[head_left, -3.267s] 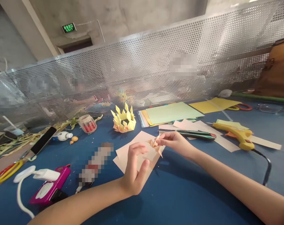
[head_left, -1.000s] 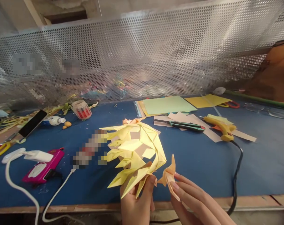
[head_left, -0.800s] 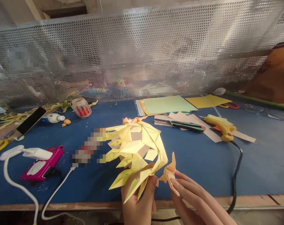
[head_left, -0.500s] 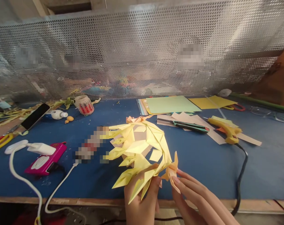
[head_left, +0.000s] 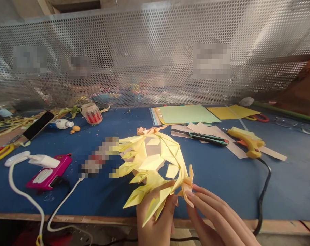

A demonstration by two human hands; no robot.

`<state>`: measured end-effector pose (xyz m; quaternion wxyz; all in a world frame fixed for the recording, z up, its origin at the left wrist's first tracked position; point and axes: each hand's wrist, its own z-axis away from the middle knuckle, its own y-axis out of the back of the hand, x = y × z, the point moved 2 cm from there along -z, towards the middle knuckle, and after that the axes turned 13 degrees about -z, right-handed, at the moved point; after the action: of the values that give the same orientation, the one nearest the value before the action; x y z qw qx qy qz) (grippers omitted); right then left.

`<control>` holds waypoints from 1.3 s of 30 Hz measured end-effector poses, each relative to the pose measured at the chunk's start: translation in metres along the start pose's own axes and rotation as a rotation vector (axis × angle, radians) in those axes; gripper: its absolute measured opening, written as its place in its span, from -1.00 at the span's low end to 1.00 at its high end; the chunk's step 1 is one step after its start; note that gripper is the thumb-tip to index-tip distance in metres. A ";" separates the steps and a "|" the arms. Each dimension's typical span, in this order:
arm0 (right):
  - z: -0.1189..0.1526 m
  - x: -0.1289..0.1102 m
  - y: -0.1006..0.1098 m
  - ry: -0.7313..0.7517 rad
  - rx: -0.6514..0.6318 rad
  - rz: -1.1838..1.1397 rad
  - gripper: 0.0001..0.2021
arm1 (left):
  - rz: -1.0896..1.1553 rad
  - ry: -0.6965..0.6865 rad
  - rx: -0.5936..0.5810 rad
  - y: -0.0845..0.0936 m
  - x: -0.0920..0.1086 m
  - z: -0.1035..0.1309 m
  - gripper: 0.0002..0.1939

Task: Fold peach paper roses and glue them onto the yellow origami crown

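Observation:
A curved wreath of folded yellow paper with pointed petals stands tilted over the near middle of the table. My left hand grips its lower end, thumb on the paper and fingers partly hidden behind petals. At the wreath's lower right end sits a small peach folded paper flower. My right hand is closed on this flower, fingertips against its right side. More peach folded paper shows at the wreath's top end.
On the right lie a yellow glue gun with a black cord, and a utility knife on pink paper. Paper sheets are stacked behind. Left are a magenta power strip, phone and jar. A perforated metal screen bounds the back.
The peach flower has tilted slightly and shifted a little left, against the wreath's end, with my right fingers following. My left hand keeps its grip on the wreath.

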<state>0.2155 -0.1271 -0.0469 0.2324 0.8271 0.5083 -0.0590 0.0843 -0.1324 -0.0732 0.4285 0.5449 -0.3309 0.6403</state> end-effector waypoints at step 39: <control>0.005 0.002 0.006 0.106 -0.116 -0.007 -0.69 | -0.003 -0.025 -0.065 0.002 0.008 0.007 -0.46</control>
<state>0.2223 -0.1298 -0.0495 0.2523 0.8126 0.5252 0.0136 0.0849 -0.1386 -0.0641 0.4425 0.5392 -0.3562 0.6217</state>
